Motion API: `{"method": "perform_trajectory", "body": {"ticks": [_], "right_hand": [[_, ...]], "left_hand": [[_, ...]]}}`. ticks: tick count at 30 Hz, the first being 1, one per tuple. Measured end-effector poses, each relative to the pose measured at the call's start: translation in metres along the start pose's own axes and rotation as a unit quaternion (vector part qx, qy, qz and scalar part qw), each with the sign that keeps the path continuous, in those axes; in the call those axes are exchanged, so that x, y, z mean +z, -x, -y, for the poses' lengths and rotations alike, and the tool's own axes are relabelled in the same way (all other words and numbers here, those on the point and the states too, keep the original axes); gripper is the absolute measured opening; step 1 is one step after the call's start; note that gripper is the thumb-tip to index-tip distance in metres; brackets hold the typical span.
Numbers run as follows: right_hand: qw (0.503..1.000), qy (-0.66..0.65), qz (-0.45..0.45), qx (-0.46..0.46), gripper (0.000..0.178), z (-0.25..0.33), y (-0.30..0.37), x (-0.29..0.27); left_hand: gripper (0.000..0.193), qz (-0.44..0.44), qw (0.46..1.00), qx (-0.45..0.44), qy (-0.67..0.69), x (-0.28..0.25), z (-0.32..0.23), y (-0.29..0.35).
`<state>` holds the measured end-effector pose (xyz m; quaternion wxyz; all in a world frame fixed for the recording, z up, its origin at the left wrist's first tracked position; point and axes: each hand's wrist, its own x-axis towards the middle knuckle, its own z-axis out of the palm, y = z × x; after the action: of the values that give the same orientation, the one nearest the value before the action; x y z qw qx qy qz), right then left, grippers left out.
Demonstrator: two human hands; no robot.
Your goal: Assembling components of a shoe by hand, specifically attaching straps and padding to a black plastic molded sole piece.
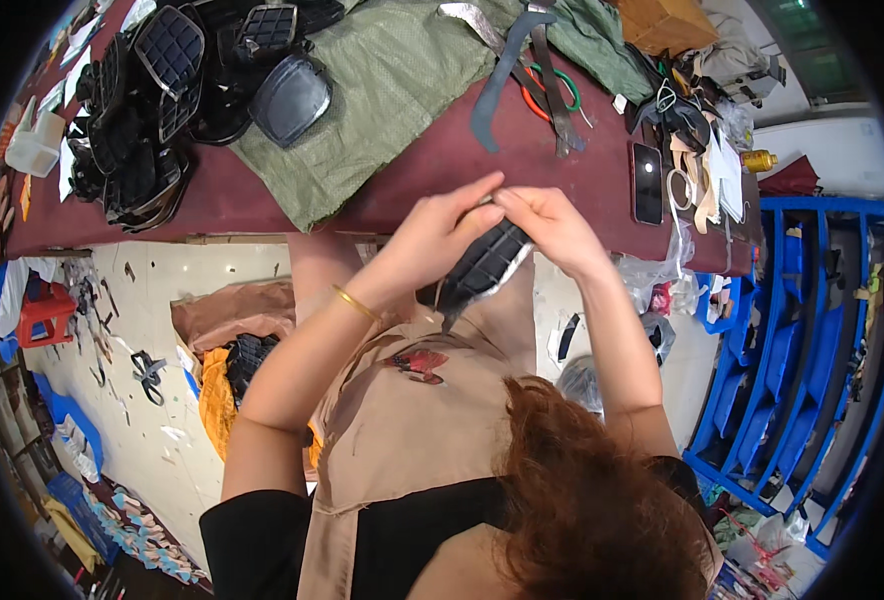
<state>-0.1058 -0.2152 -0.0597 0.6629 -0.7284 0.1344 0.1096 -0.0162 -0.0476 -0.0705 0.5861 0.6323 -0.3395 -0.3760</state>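
In front of my lap, at the table's near edge, both hands hold a black quilted padded piece (489,260) with a pale edge. My left hand (434,235) grips its upper left side, thumb and fingers closed. My right hand (554,225) pinches the top edge near the left fingertips. What lies between the fingertips is too small to make out. The piece hangs tilted, its lower tip toward my apron. Similar black quilted pieces (169,50) are heaped on the table's left, and a smoother black rounded piece (292,100) lies beside them on a green woven sheet (392,90).
On the maroon tabletop (432,165) lie a curved grey-blue strip (500,85), a tool with red and green handles (568,88) and a phone (647,183). Blue shelving (792,350) stands right. A red stool (46,316) and scraps are on the left floor.
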Motion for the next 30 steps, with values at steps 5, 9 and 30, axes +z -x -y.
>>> {"method": "perform_trajectory", "body": {"ticks": [5, 9, 30], "right_hand": [[0.995, 0.026, -0.067, -0.072, 0.030, -0.004, -0.002, 0.019], [0.910, -0.407, -0.079, -0.024, 0.032, -0.004, 0.008, 0.029], [0.871, -0.001, -0.479, -0.109, 0.025, -0.031, -0.015, 0.043]], "left_hand": [[0.038, -0.002, 1.000, -0.001, -0.019, -0.011, 0.010, -0.012], [0.032, -0.120, 0.988, 0.002, 0.095, -0.004, 0.002, -0.016], [0.036, -0.073, 0.990, -0.084, 0.081, 0.045, 0.050, -0.016]]}}
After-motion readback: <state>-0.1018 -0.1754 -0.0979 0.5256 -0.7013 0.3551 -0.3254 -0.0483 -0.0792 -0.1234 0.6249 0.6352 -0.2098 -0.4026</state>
